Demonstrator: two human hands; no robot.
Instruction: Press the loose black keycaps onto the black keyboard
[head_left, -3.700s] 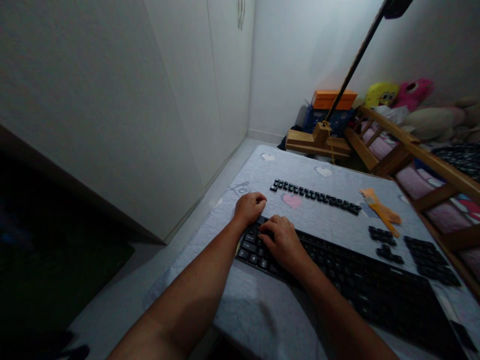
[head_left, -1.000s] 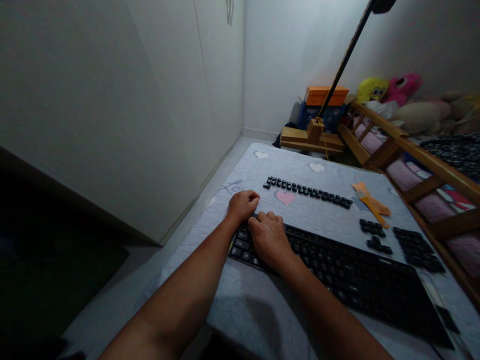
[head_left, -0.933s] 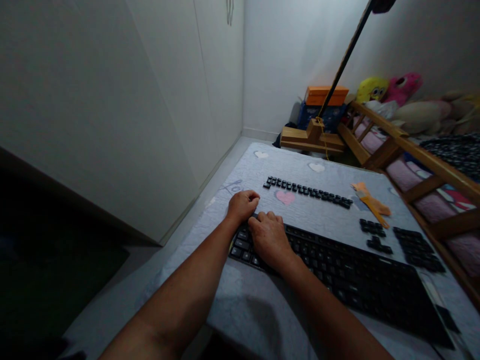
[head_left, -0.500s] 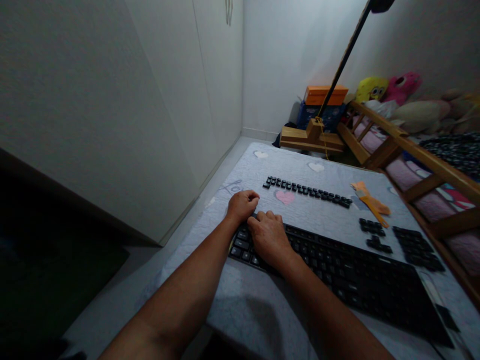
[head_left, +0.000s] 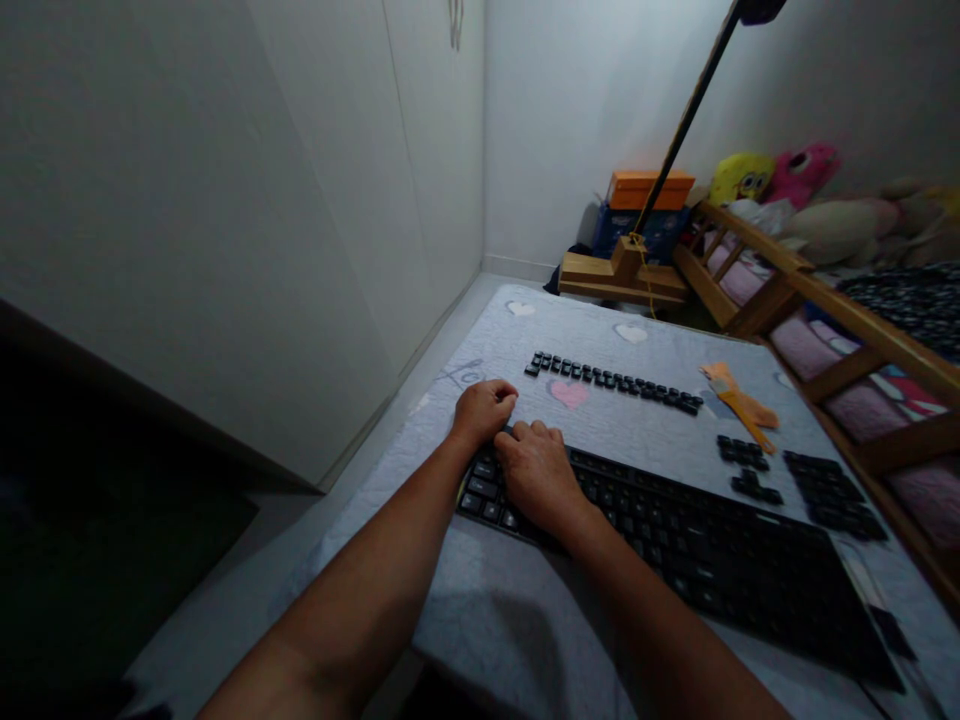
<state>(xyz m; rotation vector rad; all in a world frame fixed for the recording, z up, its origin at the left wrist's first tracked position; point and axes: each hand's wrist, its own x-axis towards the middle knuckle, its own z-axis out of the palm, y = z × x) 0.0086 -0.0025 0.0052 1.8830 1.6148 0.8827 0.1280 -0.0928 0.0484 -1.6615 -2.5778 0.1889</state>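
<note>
A black keyboard (head_left: 720, 560) lies at a slant on the bed-like surface covered with a pale quilted cloth (head_left: 480, 620). My left hand (head_left: 484, 412) is curled closed at its far left corner, thumb and fingers meeting; whatever may be between them is hidden. Just beside it, my right hand (head_left: 536, 470) rests over the keyboard's left part, fingers bent over the far edge. Behind the keyboard runs a row of loose black keycaps (head_left: 615, 382). More keycaps stand in small groups (head_left: 756, 487) and a larger block (head_left: 832, 495) on the right.
An orange-handled brush (head_left: 742, 408) lies on an orange cloth (head_left: 763, 412) behind the keyboard. White cupboard doors (head_left: 360, 200) rise on the left. A wooden bed rail (head_left: 840, 300) borders the right side. At the back stand a wooden stand (head_left: 622, 270) and an orange box (head_left: 649, 188).
Both hands keep practically the same place and shape on the keyboard. The view has shifted very slightly; the keycaps have not been moved.
</note>
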